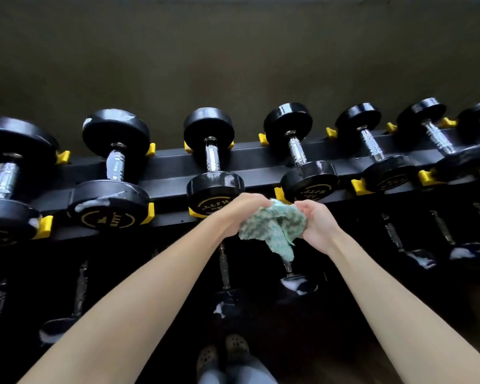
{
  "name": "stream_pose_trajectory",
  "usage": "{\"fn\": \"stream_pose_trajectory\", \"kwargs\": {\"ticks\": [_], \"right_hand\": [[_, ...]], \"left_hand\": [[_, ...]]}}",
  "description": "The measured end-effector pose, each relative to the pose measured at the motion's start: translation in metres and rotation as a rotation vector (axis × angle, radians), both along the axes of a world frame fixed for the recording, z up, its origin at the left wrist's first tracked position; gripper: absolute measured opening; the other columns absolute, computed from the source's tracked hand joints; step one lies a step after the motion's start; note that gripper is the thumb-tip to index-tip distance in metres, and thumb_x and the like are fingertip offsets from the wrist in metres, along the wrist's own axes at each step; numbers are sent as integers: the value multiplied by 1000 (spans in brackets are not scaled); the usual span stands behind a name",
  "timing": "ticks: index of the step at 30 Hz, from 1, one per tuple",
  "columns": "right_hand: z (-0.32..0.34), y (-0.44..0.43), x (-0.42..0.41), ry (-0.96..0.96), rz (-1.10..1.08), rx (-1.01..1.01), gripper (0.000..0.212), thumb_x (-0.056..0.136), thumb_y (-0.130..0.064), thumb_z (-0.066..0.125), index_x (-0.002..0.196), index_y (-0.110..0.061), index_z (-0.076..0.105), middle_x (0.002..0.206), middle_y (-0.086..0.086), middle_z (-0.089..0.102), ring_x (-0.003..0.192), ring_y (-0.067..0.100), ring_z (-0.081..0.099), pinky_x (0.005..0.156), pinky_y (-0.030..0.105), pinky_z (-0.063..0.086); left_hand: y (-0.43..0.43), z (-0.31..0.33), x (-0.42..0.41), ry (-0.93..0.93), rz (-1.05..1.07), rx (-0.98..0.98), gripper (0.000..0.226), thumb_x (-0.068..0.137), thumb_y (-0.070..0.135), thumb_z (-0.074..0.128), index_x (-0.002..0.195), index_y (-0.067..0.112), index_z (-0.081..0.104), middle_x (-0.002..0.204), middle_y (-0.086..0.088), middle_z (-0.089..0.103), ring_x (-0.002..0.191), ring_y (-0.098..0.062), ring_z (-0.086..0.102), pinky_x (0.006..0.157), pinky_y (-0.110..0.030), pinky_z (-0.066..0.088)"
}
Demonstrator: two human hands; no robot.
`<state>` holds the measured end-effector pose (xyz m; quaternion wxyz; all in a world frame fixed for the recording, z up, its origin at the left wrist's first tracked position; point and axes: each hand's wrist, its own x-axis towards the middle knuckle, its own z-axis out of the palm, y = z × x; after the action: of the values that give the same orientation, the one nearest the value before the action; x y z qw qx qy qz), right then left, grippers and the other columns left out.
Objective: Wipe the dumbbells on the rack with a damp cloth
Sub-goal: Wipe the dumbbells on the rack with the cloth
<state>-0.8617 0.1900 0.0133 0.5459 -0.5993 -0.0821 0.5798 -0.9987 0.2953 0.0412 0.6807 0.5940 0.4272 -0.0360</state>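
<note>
Several black dumbbells with chrome handles lie across the top tier of a black rack (172, 164) with yellow cradles. A bunched teal cloth (275, 225) hangs between my two hands just in front of the rack's front rail. My left hand (240, 214) grips its left side, right below the near head of the middle dumbbell (215, 187). My right hand (317, 220) grips its right side, below the near head of the neighbouring dumbbell (309, 180). White foam streaks sit on the dumbbell (111, 200) second from the left.
A lower tier holds more dumbbells (297, 284) in deep shadow, some with foam patches. A dark wall rises behind the rack. My two feet (223, 353) in perforated clogs stand on the floor close to the rack.
</note>
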Motion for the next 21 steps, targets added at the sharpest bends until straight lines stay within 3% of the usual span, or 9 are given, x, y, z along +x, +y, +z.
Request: {"fn": "stream_pose_trajectory", "kwargs": {"ticks": [3, 5, 7, 10, 12, 15, 16, 18, 21], "right_hand": [[8, 0, -8, 166, 122, 71, 34, 91, -33, 41, 71, -9, 56, 76, 8, 64, 70, 20, 61, 70, 34, 44], [13, 1, -14, 115, 191, 77, 26, 92, -26, 43, 84, -8, 60, 82, 7, 65, 72, 17, 62, 70, 32, 48], [12, 5, -16, -12, 190, 63, 13, 93, -14, 47, 100, -10, 56, 90, 7, 62, 73, 15, 61, 65, 29, 50], [9, 9, -17, -81, 147, 79, 32, 87, 1, 54, 119, -6, 53, 101, 12, 63, 81, 20, 64, 70, 31, 53], [8, 14, -25, -149, 104, 50, 28, 86, 4, 56, 113, 2, 59, 97, 15, 65, 77, 21, 64, 67, 28, 53], [7, 26, -46, -235, -43, -47, 7, 89, -3, 57, 95, -2, 60, 81, 11, 62, 62, 19, 59, 56, 28, 47], [9, 30, -53, -163, -57, -48, 10, 94, -11, 52, 97, -5, 59, 83, 11, 63, 65, 20, 61, 57, 31, 49], [16, 35, -61, 240, -76, 36, 41, 100, -37, 34, 114, -6, 57, 100, 16, 66, 85, 27, 64, 66, 41, 57], [16, 31, -49, 551, -125, 146, 74, 92, -63, 28, 124, -1, 54, 116, 24, 62, 101, 35, 63, 80, 51, 53]], "left_hand": [[9, 10, -16, -34, 2, -224, 24, 88, 19, 47, 104, 7, 59, 104, -14, 66, 87, -25, 64, 83, -37, 51], [13, 21, -27, -19, -85, -194, 34, 87, 14, 46, 120, 11, 56, 118, -12, 60, 103, -27, 60, 96, -41, 46], [12, 32, -33, 40, -141, -34, 39, 85, 7, 50, 121, 18, 56, 126, -4, 52, 121, -24, 48, 104, -41, 38], [10, 33, -39, 53, -28, 162, 29, 80, 2, 61, 103, 19, 63, 109, -4, 58, 99, -19, 55, 89, -35, 47], [7, 24, -38, 32, 142, 284, 32, 78, 2, 64, 108, 14, 61, 108, -7, 56, 95, -21, 55, 73, -30, 47], [-10, 13, -31, -33, 408, 634, 23, 80, 3, 61, 99, 12, 51, 102, -2, 44, 91, -14, 44, 71, -16, 32], [-17, 11, -27, -88, 446, 705, 21, 80, 3, 60, 95, 12, 48, 100, -2, 43, 89, -13, 43, 70, -13, 30], [-29, 5, -21, -184, 392, 722, 19, 81, 5, 58, 98, 8, 50, 100, -4, 44, 89, -14, 46, 73, -14, 33], [-36, 4, -23, -294, 250, 496, 30, 80, 4, 50, 110, 4, 57, 104, -2, 54, 98, -12, 53, 82, -19, 45]]}}
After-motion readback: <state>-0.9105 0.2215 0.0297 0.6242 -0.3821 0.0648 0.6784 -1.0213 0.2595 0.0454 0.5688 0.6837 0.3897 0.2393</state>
